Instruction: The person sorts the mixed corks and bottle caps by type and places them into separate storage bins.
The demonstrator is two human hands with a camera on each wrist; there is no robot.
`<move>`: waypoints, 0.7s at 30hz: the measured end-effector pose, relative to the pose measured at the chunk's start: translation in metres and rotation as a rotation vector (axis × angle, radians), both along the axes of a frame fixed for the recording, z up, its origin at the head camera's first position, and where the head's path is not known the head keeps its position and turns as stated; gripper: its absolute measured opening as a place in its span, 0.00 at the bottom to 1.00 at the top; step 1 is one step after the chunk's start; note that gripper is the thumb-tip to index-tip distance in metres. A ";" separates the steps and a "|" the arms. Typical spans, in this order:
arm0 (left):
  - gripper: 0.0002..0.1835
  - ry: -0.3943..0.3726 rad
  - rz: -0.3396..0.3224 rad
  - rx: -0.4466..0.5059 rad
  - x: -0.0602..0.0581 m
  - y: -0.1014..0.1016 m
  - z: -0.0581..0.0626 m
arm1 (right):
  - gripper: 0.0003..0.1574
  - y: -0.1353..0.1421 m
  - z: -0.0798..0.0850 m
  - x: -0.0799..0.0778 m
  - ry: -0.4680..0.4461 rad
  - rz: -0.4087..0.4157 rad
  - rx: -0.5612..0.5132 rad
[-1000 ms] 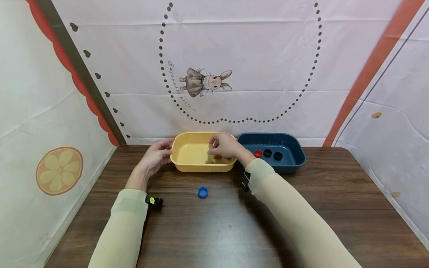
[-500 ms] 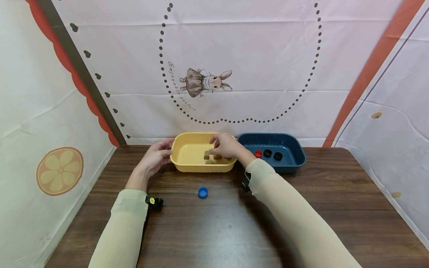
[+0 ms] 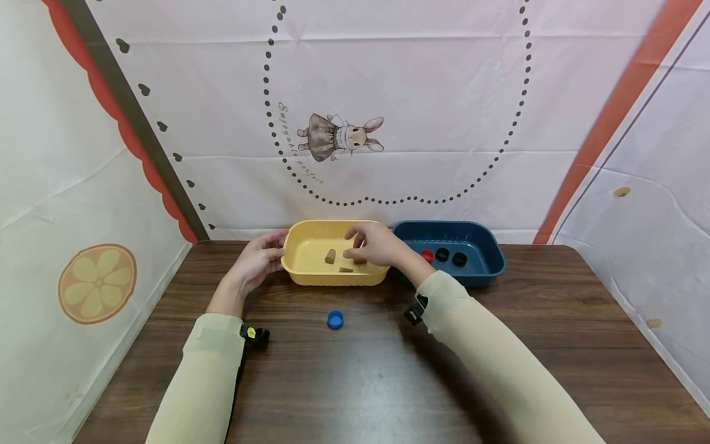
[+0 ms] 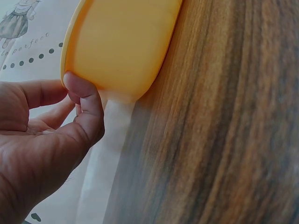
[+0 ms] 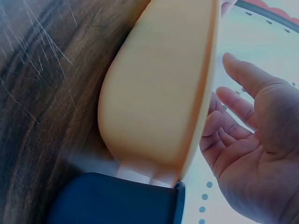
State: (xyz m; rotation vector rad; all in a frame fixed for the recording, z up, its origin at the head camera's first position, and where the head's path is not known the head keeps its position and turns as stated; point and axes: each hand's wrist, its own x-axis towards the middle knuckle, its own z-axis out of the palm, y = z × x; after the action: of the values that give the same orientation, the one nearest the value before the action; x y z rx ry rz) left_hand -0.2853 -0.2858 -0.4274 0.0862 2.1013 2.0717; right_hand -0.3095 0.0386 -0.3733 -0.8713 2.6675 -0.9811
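Note:
A yellow plastic basin (image 3: 337, 279) stands at the back of the table. My left hand (image 3: 257, 259) holds its left end, thumb and fingers at the rim, as the left wrist view shows. Over the right part of the basin hovers my right hand (image 3: 377, 242), thumb apart from the loosely bent fingers and nothing between them. Inside the basin lie several brown corks: one cork (image 3: 330, 256) sits left of the right hand, another cork (image 3: 359, 260) is partly covered by that hand, and a third (image 3: 346, 269) shows close to the front wall.
A dark blue basin (image 3: 484, 279) stands right beside the yellow one. It contains a red bottle cap (image 3: 427, 255) and two black caps (image 3: 459, 259). On the wooden table (image 3: 344, 382), in front of the yellow basin, lies a blue cap (image 3: 335, 319). A printed cloth (image 3: 432, 123) hangs behind.
The right hand has let go of a cork, which has dropped and shifted left on the basin floor. Its thumb and fingers are now apart. The left hand has not moved.

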 end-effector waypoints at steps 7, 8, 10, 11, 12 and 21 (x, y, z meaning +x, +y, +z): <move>0.32 -0.003 -0.001 -0.005 0.001 0.001 0.001 | 0.26 0.009 0.009 0.018 0.030 0.048 -0.022; 0.32 -0.003 -0.002 -0.006 0.001 0.001 0.001 | 0.25 0.010 0.009 0.021 0.034 0.052 -0.021; 0.32 -0.005 -0.002 -0.009 0.001 0.001 0.001 | 0.24 0.011 0.010 0.024 0.041 0.063 -0.024; 0.32 -0.006 -0.002 -0.010 0.001 0.001 0.001 | 0.24 0.012 0.011 0.026 0.042 0.068 -0.027; 0.32 -0.005 -0.002 -0.012 0.001 0.001 0.001 | 0.24 0.012 0.011 0.028 0.044 0.075 -0.034; 0.32 -0.005 -0.005 -0.007 0.000 0.000 0.001 | 0.25 0.008 0.014 0.050 0.049 0.164 -0.078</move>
State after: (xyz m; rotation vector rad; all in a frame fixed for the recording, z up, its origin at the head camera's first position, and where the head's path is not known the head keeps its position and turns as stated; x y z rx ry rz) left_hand -0.2853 -0.2858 -0.4263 0.0854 2.1032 2.0591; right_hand -0.2591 0.0465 -0.3595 -1.1240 2.5626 -1.0426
